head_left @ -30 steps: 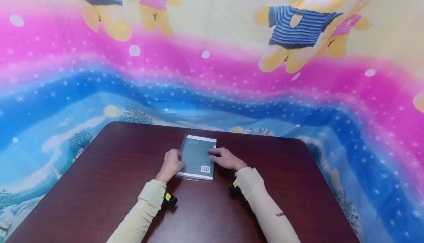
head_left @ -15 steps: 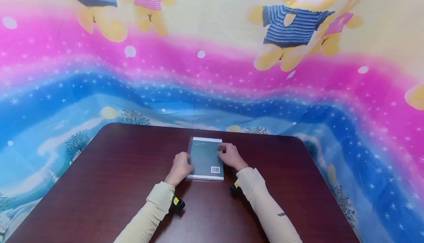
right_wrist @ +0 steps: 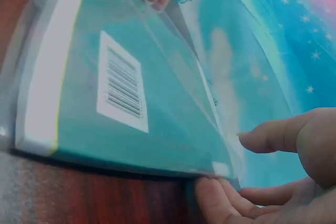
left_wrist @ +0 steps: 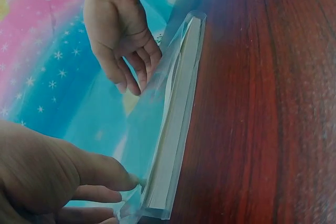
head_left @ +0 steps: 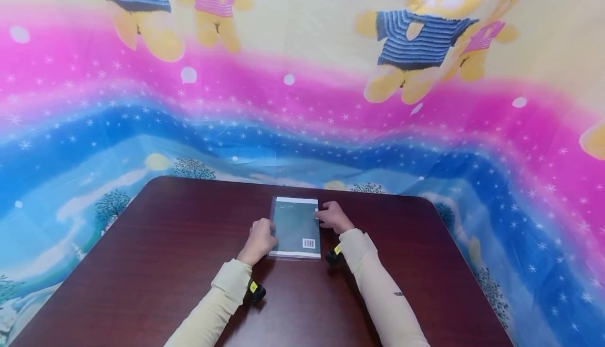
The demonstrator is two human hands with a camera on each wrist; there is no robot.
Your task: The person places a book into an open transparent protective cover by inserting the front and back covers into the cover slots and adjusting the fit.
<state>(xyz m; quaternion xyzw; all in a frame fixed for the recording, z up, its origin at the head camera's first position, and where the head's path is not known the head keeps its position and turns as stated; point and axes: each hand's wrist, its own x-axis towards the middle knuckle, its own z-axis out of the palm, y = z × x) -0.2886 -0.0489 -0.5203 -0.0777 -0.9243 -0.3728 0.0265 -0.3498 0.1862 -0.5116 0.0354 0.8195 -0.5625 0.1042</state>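
Note:
A green book (head_left: 295, 226) with white bands at both ends lies on the table, back cover up. It sits in a clear plastic cover (left_wrist: 199, 24) whose edge stands past the pages. A white barcode label (right_wrist: 123, 85) shows near one end. My left hand (head_left: 258, 239) pinches the book's left edge, thumb on top at the plastic. At the right edge is my right hand (head_left: 334, 217). Its fingertips (right_wrist: 210, 182) touch the book's side low down, while the thumb stays raised and apart from it.
The dark red-brown table (head_left: 189, 294) has rounded far corners. Behind it hangs a cloth (head_left: 293, 116) printed with bears, snowflakes and trees. A black wrist camera (head_left: 257, 292) is strapped to the left wrist, another (head_left: 333, 256) to the right.
The book has shifted right in the head view, with my left hand moving along with it. My right hand has drawn back from over the cover to the right edge.

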